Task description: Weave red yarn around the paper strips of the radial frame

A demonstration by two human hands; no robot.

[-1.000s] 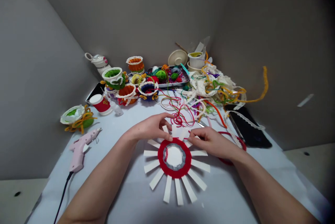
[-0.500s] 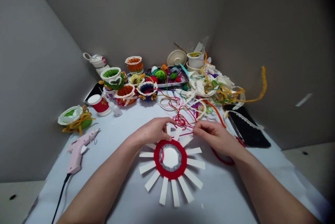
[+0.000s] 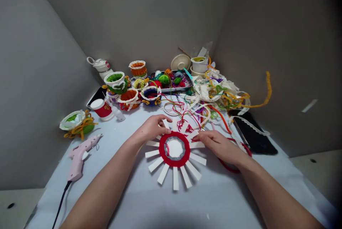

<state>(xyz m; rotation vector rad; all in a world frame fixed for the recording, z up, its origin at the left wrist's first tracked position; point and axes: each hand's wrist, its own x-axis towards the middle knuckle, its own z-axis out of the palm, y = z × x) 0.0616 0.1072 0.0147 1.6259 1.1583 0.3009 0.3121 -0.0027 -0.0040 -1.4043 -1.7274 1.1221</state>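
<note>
A paper cup cut into splayed white strips [image 3: 175,179] stands over the table, with a band of red yarn [image 3: 163,158] wound around its round middle and a grey ring inside. My left hand [image 3: 153,129] is closed on its upper left edge, thumb near the red band. At the upper right strips, my right hand [image 3: 216,144] pinches the red yarn, its fingertips close to a strip; the exact grip is partly hidden. Behind the strips lies a loose tangle of red yarn [image 3: 184,126]. A thicker red cord [image 3: 229,167] curves beneath my right wrist.
On the left lie a pink glue gun [image 3: 77,161] with a black cord and a red-and-white paper cup [image 3: 102,109]. Several yarn-wrapped cups, including a blue one [image 3: 151,97], stand behind. A tray [image 3: 173,89] holds yarn balls. Lace trim [image 3: 205,91] and a black phone [image 3: 252,136] are right.
The cut cup has moved up, away from me, with my left hand. My right hand has come closer to its strips, and the yarn stretch between them looks shorter.
</note>
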